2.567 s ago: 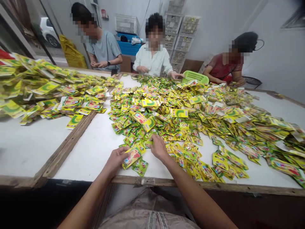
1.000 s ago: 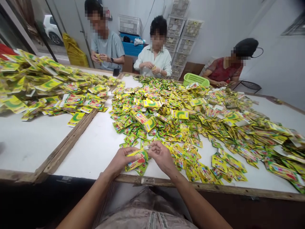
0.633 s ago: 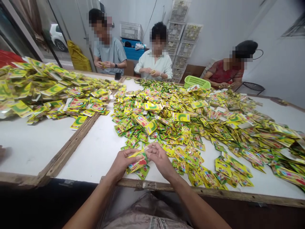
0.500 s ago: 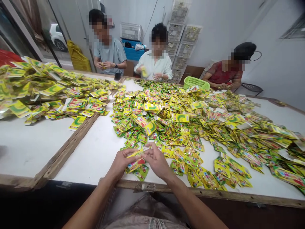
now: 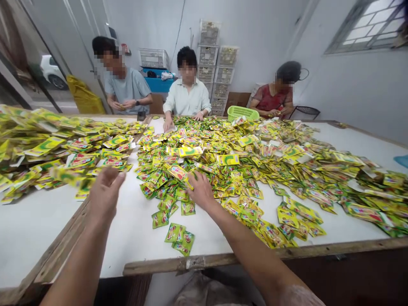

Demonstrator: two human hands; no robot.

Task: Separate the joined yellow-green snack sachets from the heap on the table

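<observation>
My left hand (image 5: 106, 191) is raised over the left part of the table, its thumb and fingers apart. A motion-blurred yellow-green carton (image 5: 68, 176) is in the air just left of it, apart from the fingers. My right hand (image 5: 201, 189) reaches into the heap at the middle, its fingers closing over the right end of a flat yellow carton (image 5: 177, 171) with a red fruit picture. Beneath it spread many small green and yellow sachets (image 5: 165, 204). Two green sachets (image 5: 183, 242) lie near the front edge, between my forearms.
A large pile of cartons (image 5: 44, 146) covers the left table, beyond a wooden strip (image 5: 63, 238). More cartons and sachets (image 5: 318, 174) stretch to the right. Three people sit across the table, near a green basket (image 5: 243, 113). Stacked white crates (image 5: 207, 63) stand against the wall.
My hands have separated. The left moved left and let go of the carton both hands were handling; the right moved forward onto another carton in the heap. The camera view has shifted to the right.
</observation>
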